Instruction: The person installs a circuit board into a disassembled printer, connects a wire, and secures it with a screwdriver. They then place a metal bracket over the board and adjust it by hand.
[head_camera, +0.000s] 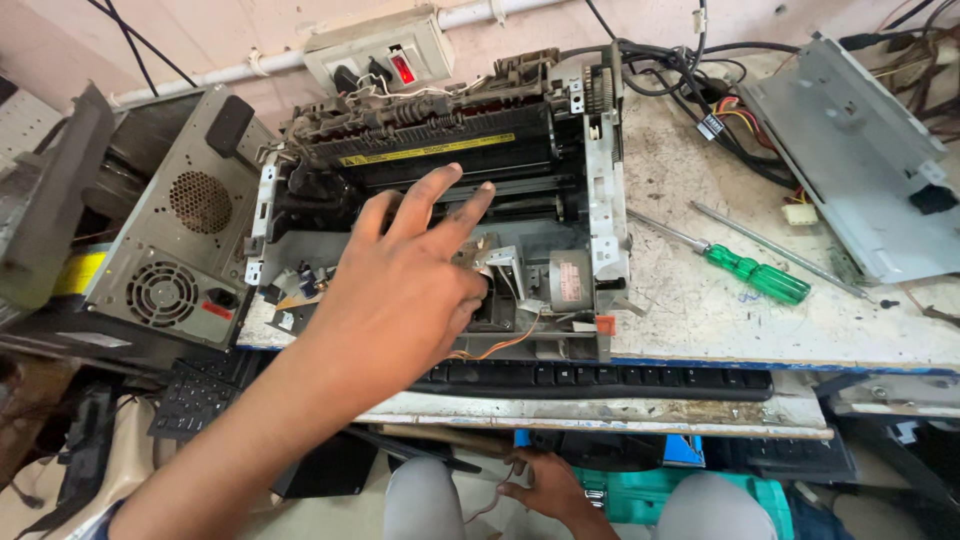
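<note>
You are reaching your left hand (400, 290) over the opened printer chassis (440, 200), which is sitting uncovered on the stained white workbench (700, 300). The fingers (425, 195) of that hand are spreading open and gripping nothing; the index and middle fingertips are pointing toward the black roller section at the rear of the chassis, while the palm is hovering above the exposed front mechanism, where a small silver motor (568, 280) and orange wiring (505, 345) are showing just beside the hand. Whether the palm is touching the parts beneath cannot be told.

You are holding your right hand (550, 490) low, below the bench edge between your knees. Its fingers are curling loosely, and a thin wire is showing at them; whether they are gripping it cannot be told.

A green-handled screwdriver (755, 272) is lying on the bench to the right of the chassis, well apart from both hands, with a plain metal rod (775, 250) just beside it. A grey metal cover panel (860, 160) is resting at the far right. A black keyboard (600, 378) is lying on the shelf under the bench front. A computer case (170, 240) is leaning to the left of the chassis, and a wall switch box (378, 50) is mounted behind it
</note>
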